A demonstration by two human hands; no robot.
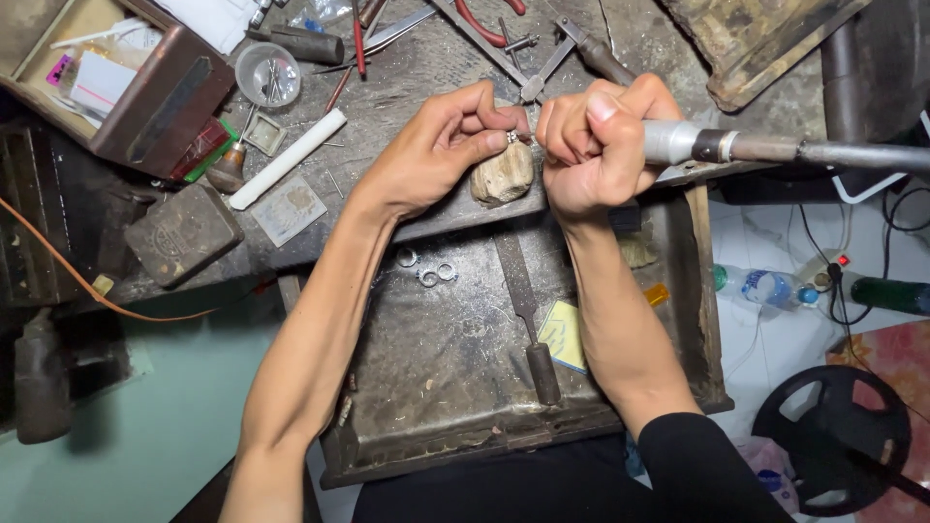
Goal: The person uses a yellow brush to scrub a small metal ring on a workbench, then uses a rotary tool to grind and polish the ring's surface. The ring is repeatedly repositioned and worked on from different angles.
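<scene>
My left hand (438, 147) pinches a small silver ring (512, 138) between thumb and fingertips, held against the top of a worn wooden bench peg (502, 175). My right hand (591, 136) is closed around the metal handpiece of a rotary tool (697, 144), whose flexible shaft (862, 155) runs off to the right. The tool's tip meets the ring and is hidden by my fingers. Both hands touch at the peg.
A metal-lined drawer tray (455, 358) below the hands holds three small silver rings (427, 270), a file (528, 320) and a yellow paper (562, 334). The bench top carries a white stick (287, 159), a small clear dish (268, 74), pliers, a brown box (155, 97) and a dark block (182, 232).
</scene>
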